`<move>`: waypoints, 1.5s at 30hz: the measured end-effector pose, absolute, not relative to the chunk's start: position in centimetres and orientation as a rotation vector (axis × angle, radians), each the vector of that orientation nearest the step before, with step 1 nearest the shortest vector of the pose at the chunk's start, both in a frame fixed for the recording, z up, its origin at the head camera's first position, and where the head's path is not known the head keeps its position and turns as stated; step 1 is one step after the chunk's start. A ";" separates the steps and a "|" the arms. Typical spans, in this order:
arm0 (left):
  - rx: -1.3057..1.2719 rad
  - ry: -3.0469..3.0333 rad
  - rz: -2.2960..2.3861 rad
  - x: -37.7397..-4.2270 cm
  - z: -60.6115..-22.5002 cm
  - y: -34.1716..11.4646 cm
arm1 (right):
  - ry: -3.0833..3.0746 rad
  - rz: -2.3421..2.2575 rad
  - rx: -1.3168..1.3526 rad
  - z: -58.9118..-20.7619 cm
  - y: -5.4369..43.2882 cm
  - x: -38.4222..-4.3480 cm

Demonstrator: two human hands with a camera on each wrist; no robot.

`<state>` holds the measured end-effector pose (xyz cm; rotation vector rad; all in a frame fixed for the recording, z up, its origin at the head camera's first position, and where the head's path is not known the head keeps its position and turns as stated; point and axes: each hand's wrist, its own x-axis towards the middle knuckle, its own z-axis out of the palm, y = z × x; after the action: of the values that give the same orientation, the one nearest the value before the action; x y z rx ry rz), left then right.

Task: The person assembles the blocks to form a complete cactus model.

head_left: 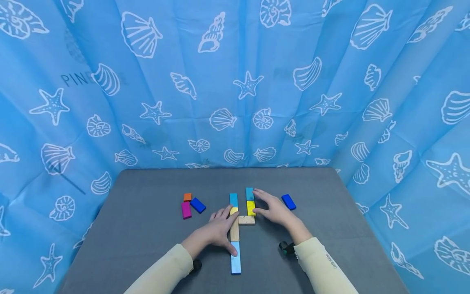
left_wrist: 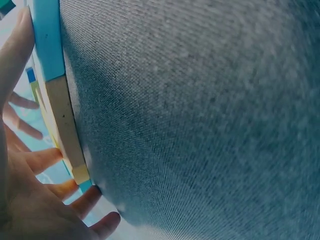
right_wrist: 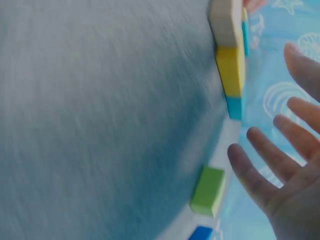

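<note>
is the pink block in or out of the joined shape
Out: in the head view, the pink block lies beside the orange block, apart from the joined blocks.

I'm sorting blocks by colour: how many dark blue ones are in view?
2. One dark blue block lies on the left, beside the magenta block; the other lies right of the right hand. That hand or the left hand may hide more.
</note>
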<state>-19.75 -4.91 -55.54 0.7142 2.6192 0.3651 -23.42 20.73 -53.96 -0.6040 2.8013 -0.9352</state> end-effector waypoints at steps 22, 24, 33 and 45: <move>0.691 2.593 0.440 -19.4 -55.5 -5.1 | 2.887 -0.971 -0.463 -53.0 27.4 -24.2; 0.693 2.593 0.445 -19.4 -55.7 -5.1 | 2.863 -1.003 -0.437 -53.1 28.3 -24.3; 0.700 2.594 0.441 -19.6 -55.9 -5.1 | 2.736 -0.993 -0.370 -54.9 31.7 -25.1; 0.712 2.602 0.431 -19.4 -55.8 -5.1 | 2.699 -0.965 -0.263 -55.3 32.1 -25.6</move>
<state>-19.43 -5.05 -55.79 0.7118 2.6019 0.4306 -25.57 32.06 -55.26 -0.2629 2.6990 -0.9652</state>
